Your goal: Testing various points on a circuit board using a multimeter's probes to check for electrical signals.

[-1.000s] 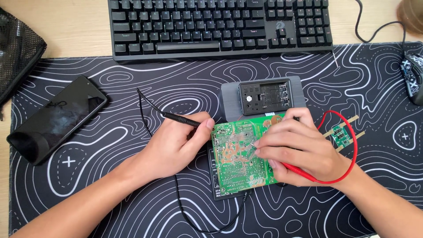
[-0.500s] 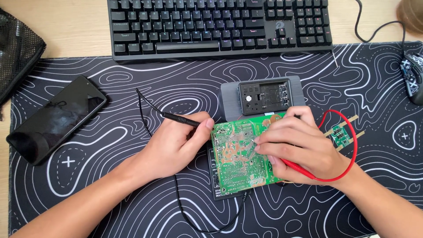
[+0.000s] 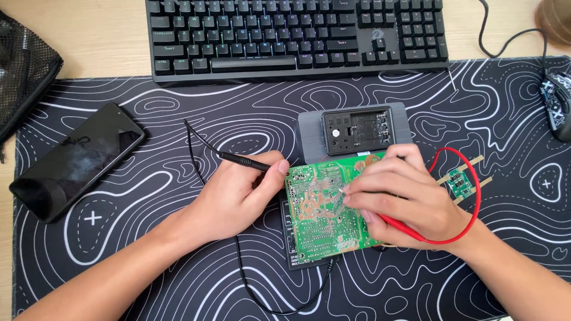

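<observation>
A green circuit board [image 3: 318, 208] lies solder side up on a dark meter body [image 3: 309, 260] in the middle of the mat. My left hand [image 3: 238, 193] grips a black test probe [image 3: 244, 160] at the board's left edge; its black lead [image 3: 196, 145] trails up and left. My right hand [image 3: 404, 196] pinches a red test probe [image 3: 395, 224] with its tip on the board's middle. The red lead [image 3: 470, 178] loops out to the right of that hand.
A grey device with an open dark compartment [image 3: 355, 131] sits just behind the board. A small green module [image 3: 460, 181] lies at the right. A black phone [image 3: 77, 159] lies at the left, a keyboard [image 3: 297, 32] at the back, a mouse [image 3: 558, 104] far right, a mesh pouch [image 3: 24, 71] top left.
My right hand has shifted the red probe tip slightly on the board. My left hand and the black probe stay where they were.
</observation>
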